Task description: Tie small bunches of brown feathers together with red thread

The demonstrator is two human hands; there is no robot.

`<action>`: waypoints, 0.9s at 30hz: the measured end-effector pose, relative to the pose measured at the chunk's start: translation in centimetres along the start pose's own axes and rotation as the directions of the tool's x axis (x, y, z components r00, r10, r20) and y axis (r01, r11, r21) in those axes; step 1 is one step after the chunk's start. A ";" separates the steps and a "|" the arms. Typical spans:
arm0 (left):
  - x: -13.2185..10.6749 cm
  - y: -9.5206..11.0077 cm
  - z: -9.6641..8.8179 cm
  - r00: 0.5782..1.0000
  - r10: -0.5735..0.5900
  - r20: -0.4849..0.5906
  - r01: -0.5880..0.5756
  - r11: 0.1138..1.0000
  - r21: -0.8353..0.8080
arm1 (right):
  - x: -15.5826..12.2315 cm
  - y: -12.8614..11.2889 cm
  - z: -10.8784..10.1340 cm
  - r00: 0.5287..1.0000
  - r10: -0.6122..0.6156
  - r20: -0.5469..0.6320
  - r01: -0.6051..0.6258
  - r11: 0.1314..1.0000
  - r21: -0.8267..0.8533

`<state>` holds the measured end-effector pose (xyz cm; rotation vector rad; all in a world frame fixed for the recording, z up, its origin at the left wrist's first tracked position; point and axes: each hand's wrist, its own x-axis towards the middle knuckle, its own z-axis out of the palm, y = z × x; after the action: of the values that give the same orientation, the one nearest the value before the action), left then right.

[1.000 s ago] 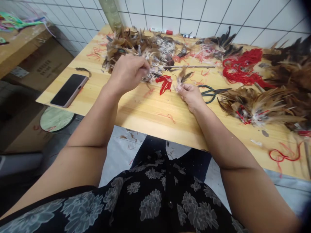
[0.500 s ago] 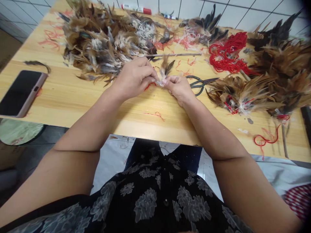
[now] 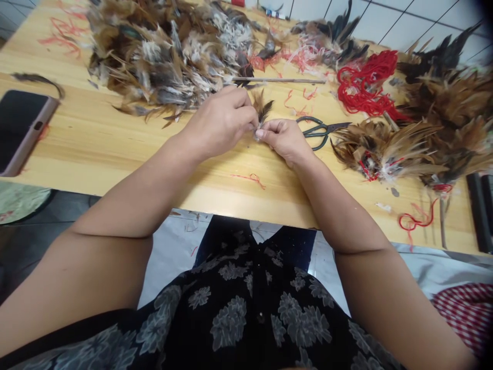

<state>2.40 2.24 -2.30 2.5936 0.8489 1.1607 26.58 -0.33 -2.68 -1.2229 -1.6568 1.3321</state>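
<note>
Your left hand (image 3: 225, 122) has come from the feather pile (image 3: 154, 64), upper left, to meet your right hand (image 3: 287, 140), so both work at one feather tuft (image 3: 263, 109), upper middle. Right thumb and finger pinch its base; left fingers bunch beside it, their hold hidden.

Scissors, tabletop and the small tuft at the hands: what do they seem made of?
Scissors: probably metal, given the thin dark blades; the smooth dark handles may be coated.
Tabletop: wood or wood-look laminate, judging by its streaked grain, with a slight sheen.
Tuft: apparently feathers, brown and dark, with tapering tips.
</note>
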 end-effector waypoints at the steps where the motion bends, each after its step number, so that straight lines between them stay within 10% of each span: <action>1: 0.0 -0.1 0.2 1.000 0.004 0.004 -0.004 1.000 0.014 | 0.0 0.1 0.1 1.000 -0.005 0.001 0.005 1.000 -0.004; 6: 0.3 -0.3 0.6 0.998 0.045 0.042 -0.047 0.998 0.045 | 0.0 0.1 0.6 0.999 -0.008 -0.034 0.008 1.000 -0.009; 13: 0.9 -0.2 -0.8 0.883 -0.340 -0.322 0.277 0.934 -0.227 | -0.7 -1.0 0.4 0.987 0.040 -0.153 -0.036 0.999 0.030; 20: 0.6 1.6 0.6 0.861 -0.507 0.032 0.474 0.778 -0.412 | -0.5 -0.4 0.6 0.989 -0.003 -0.145 0.007 1.000 0.028; 27: 1.2 1.2 0.9 0.827 -0.562 0.026 0.520 0.746 -0.417 | -0.6 0.1 0.8 0.984 -0.076 -0.163 0.074 0.997 -0.018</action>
<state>4.27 1.97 -1.69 1.7831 1.1388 1.1371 26.09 -1.13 -2.91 -1.2296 -1.5809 1.1462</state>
